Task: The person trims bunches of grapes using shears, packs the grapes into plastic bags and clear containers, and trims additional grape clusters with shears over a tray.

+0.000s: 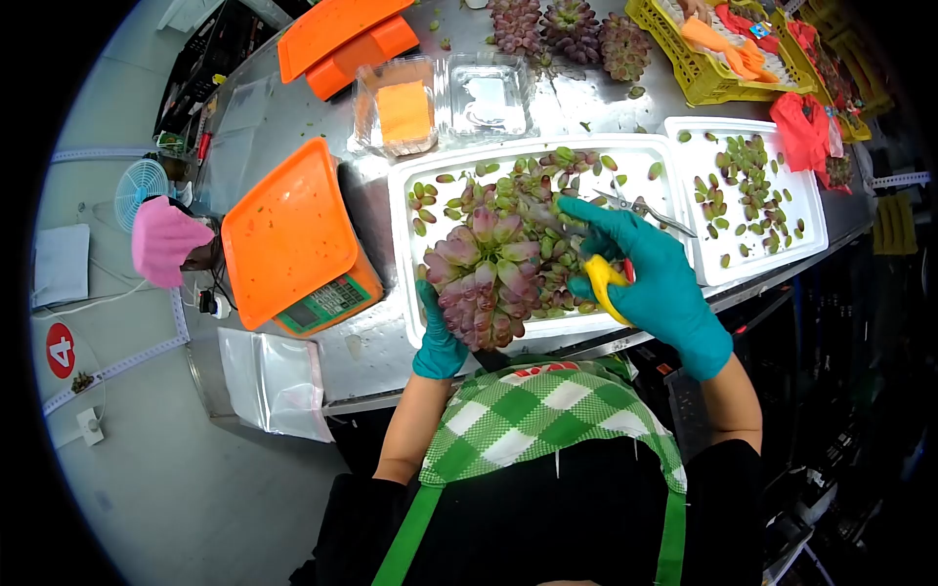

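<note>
My left hand (440, 337), in a teal glove, is closed on the left side of a large purple-green succulent (489, 264), which hangs over the front of a white tray (401, 220). In my right hand (645, 278), gloved the same way, are scissors with yellow handles (608, 288); their blades, hard to make out, point at the plant's right side. Loose succulent leaves (423, 200) and more plant pieces lie in the tray. Beyond my right hand, metal snips (645, 207) rest across the tray's right part.
An orange-topped scale (288, 234) stands to the left, with plastic bags (274, 381) before it. Behind are a clear clamshell box (489, 98), orange trays (342, 39), several succulents (572, 29) and a yellow crate (713, 83). Right, a second white tray (718, 264) holds leaves.
</note>
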